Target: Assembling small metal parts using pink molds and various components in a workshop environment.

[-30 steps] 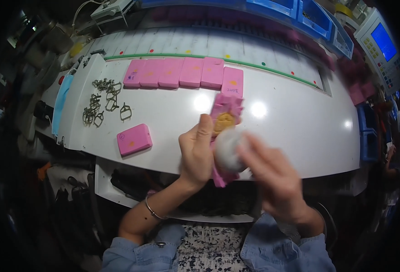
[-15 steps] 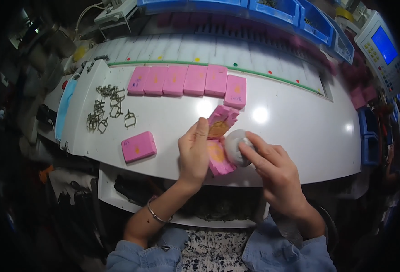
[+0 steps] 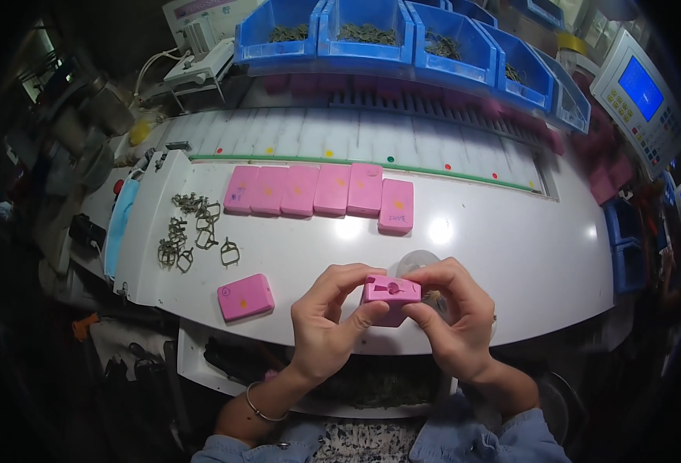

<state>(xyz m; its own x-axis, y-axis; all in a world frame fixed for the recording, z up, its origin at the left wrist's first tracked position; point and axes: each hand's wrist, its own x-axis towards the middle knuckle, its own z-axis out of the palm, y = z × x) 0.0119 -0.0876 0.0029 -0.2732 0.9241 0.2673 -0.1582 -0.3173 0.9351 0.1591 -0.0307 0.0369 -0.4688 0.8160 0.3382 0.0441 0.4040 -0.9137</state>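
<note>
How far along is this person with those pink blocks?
Looks partway. Six pink blocks lie closed in a row at the back of the white table, and one more sits apart, nearer the front. The left hand and right hand grip another pink block. A heap of loose metal clips waits at the left, seemingly unused.

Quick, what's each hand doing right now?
Left hand: closed on the pink block.
Right hand: closed on the same block.
</note>
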